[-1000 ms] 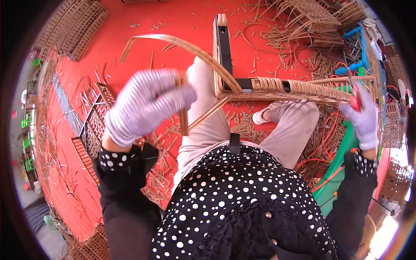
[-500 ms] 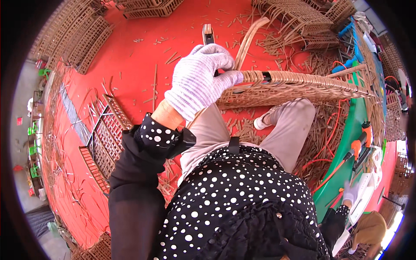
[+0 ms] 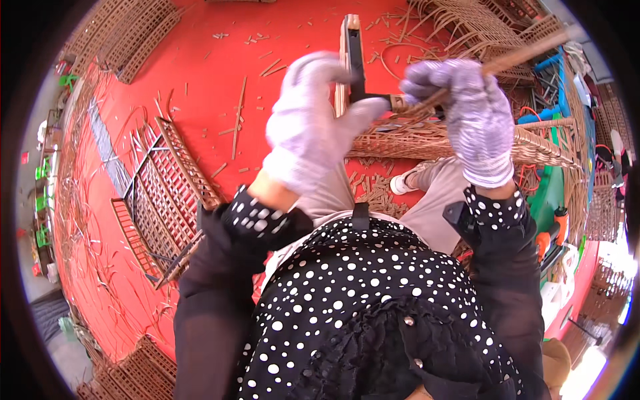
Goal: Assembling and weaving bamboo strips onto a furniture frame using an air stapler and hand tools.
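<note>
A woven brown wicker piece (image 3: 460,145) lies across my knees, with bare black frame (image 3: 356,63) showing at its left end. My left hand (image 3: 307,127), in a pale striped glove and smeared by motion, is beside that black frame. Its thumb and fingers are apart, and nothing shows between them. A brown flat wicker strip (image 3: 523,57) is in my right hand (image 3: 473,117), also gloved, whose fingers are closed round it. The strip runs from the wrapped corner of the frame up to the right; its far end is blurred.
A half-woven wicker panel on a black frame (image 3: 163,200) rests on the red floor (image 3: 220,140) at left. Stacked wicker pieces (image 3: 137,40) stand far left, and more wicker (image 3: 467,30) far right. Orange-handled tools (image 3: 553,233) lie on a green surface at right. Short offcuts litter the floor.
My right hand has come up from the tools at lower right and now grips the strip, which has swung rightward. My left hand has loosened from the wrapped frame end.
</note>
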`<move>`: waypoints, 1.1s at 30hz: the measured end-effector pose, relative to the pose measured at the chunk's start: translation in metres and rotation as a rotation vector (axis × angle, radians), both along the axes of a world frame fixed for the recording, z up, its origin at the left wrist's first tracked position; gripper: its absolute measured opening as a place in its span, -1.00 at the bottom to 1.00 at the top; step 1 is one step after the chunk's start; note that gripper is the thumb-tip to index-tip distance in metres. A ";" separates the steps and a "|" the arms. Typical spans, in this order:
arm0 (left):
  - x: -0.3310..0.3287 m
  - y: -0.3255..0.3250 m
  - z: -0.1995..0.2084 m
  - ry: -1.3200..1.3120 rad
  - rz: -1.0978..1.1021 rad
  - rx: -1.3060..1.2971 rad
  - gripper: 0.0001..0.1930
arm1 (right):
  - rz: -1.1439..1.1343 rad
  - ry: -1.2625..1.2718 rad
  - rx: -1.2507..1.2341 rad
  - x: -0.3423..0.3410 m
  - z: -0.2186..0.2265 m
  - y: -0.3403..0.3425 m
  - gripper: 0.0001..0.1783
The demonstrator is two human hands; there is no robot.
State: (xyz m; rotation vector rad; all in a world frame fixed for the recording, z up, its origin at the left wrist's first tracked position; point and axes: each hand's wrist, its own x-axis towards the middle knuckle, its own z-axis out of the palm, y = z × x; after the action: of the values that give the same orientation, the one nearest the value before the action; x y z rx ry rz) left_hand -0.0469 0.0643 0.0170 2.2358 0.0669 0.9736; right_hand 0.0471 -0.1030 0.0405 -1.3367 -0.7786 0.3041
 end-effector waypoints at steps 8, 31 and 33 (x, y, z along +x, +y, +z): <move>-0.066 0.046 -0.016 0.583 -0.552 -0.776 -0.61 | 0.228 0.645 0.380 0.044 -0.024 -0.007 -0.57; 0.023 0.015 -0.022 -0.021 -0.255 0.390 -0.49 | 0.180 0.779 0.242 -0.032 0.047 0.024 -0.47; 0.025 0.009 -0.032 -0.154 -0.268 0.355 -0.53 | 0.026 0.696 0.081 -0.045 0.054 0.023 -0.44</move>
State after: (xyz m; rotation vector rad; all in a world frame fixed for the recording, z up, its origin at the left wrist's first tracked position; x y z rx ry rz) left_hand -0.0219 0.0734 -0.0152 2.3929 -0.4977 1.0678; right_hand 0.0017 -0.0805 0.0947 -1.0405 -0.2182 0.7038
